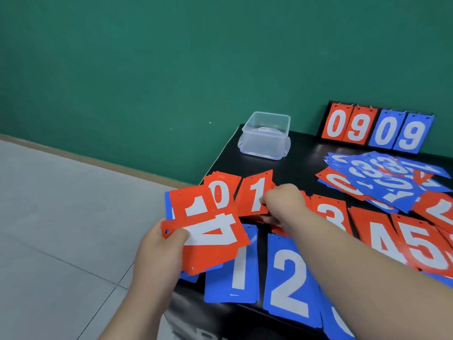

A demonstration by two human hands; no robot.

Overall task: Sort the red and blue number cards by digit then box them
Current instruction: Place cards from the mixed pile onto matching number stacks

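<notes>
Green wall (147,69) and grey tiled floor (49,217) frame a black surface (304,153) strewn with number cards. The left hand (157,251) holds a fan of red plastic number cards (210,236) over the near-left corner, fingers curled under and thumb pressed on top; a 4 and a 1 show. The right hand (282,202) pinches the lower edge of a red card with a white 1 (255,195), beside a red 0 card (220,190). Red 3, 4 and 5 cards (377,236) run to the right. Blue 1 and 2 cards (289,278) lie nearer. A mixed heap of red and blue cards (382,177) sits far right, before a flip scoreboard reading 0909 (375,128). A clear plastic box (264,136) stands open-topped at the back-left corner.
</notes>
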